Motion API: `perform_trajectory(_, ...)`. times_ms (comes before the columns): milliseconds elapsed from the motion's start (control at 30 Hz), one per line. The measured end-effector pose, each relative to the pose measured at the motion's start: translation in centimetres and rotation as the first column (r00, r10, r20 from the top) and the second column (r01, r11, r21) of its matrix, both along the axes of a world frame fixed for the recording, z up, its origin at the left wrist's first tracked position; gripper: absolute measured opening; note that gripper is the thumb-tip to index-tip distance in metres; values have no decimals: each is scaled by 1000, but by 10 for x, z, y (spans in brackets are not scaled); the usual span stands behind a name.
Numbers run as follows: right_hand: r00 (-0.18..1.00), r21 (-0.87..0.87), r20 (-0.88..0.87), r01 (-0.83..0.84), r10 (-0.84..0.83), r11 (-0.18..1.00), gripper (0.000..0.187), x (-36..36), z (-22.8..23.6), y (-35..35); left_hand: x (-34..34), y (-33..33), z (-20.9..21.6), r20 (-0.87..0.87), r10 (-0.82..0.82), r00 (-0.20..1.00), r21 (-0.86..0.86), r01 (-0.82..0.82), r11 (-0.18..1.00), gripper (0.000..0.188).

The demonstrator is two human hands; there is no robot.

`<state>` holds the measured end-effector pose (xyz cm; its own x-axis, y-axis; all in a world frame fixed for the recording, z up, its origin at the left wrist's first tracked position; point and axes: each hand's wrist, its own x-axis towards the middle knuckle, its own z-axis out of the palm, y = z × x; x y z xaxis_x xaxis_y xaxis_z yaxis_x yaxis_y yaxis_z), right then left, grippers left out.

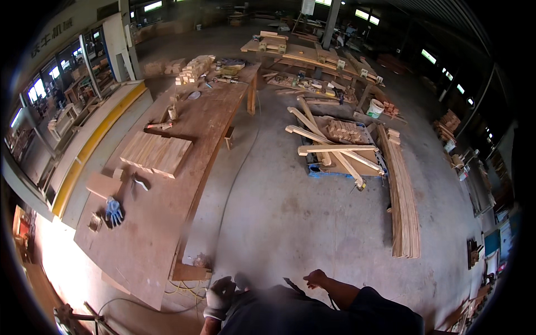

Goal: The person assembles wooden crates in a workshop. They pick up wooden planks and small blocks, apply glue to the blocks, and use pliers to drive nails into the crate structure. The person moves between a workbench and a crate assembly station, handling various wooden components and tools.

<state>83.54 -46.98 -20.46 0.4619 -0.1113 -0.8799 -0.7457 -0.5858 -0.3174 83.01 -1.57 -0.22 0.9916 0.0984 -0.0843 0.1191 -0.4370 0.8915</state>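
At the lower edge, close to my body, my left hand [219, 294] wears a pale glove beside the near corner of the long wooden table [148, 245]. Its fingers are dim and blurred, and I cannot tell what they hold. My right hand [316, 278] is bare and held over the floor, its fingers curled in. Whatever may be inside them is hidden. A dark, narrow pointed thing [294, 286] shows just left of that hand, apart from it. On the table lie a blue glove [114, 211], pliers-like tool [139, 182], a brown block [104, 185] and a row of wood blocks [157, 152].
A hammer [159, 126] and stacked wood pieces [195, 69] lie farther along the table. To the right, crossed wooden parts [338, 148] rest over a blue pallet [324, 174], beside long boards [400, 201]. A cable [224, 206] runs across the floor.
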Motion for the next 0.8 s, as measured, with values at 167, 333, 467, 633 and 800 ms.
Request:
perform_trajectory(167,993,78,-38,114,-112,990,44,59,15,30,60,27,6,12,-25,1000,-15,26,1000,29)
perform_trajectory(333,998,-35,-32,50,-51,998,43,83,-5,26,99,34,-11,-19,-15,1000,-12,14,1000,28)
perform_trajectory(467,997,-29,-76,-10,8,1000,48,121,-21,17,130,34,-30,-16,-8,1000,-18,8,1000,28)
perform_trajectory(633,994,1,-67,-87,86,996,52,208,-34,18,187,38,-53,-76,28,997,28,-26,999,29)
perform_trajectory(800,987,25,16,-163,163,986,52,329,-34,20,257,12,-42,-155,143,978,13,-143,990,29)
